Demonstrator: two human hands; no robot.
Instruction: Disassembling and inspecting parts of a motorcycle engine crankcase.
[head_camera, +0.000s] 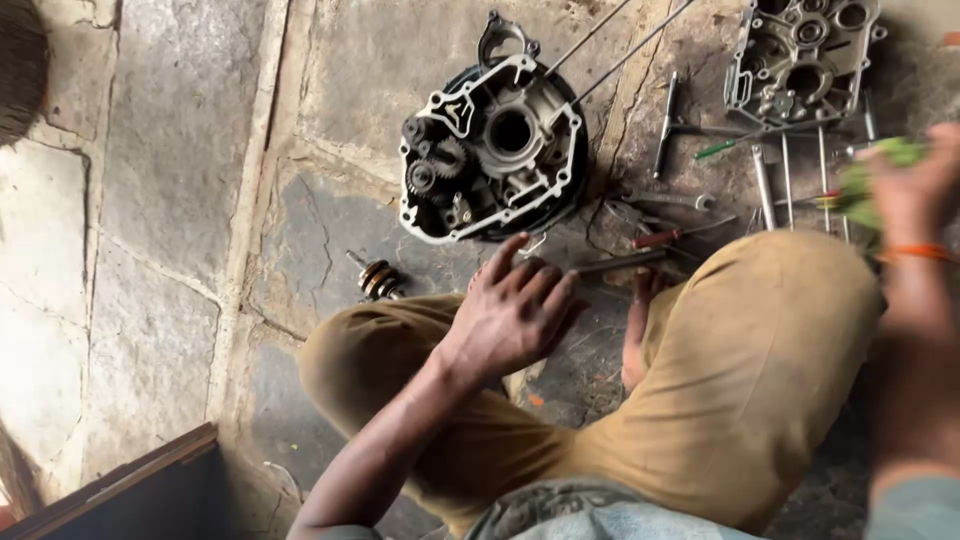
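A: Item one, the grey cast-metal engine crankcase half with black gears and a white gasket line (492, 150). Where is it placed?

B: It is set on the cracked stone floor (180, 200), open face turned up toward the camera, straight ahead of the person's knees. Two thin metal rods (610, 40) are seen running from it up and to the right.

A: Item two, the left hand (515, 315). How is it entered?

B: It is held open and empty above the knee in tan trousers (740, 380), fingers loosely spread and pointed forward. The crankcase half lies directly beyond the fingertips, near but apart. This hand is plainly the nearer of the two to it.

A: Item three, the right hand (915, 190)?

B: It is raised at the right edge, well apart from the crankcase half, and closed about a green cloth-like wad (875, 180). The view there is blurred by motion, so the wad is possibly a rag; this cannot be fixed.

A: Loose items?

B: A small brass-coloured toothed shaft (380, 278) is listed on the floor left of the left hand. A red-handled screwdriver (668, 236) is listed just to its right. A second grey crankcase half (805, 60) is listed at the upper right, among long steel tools (768, 190).
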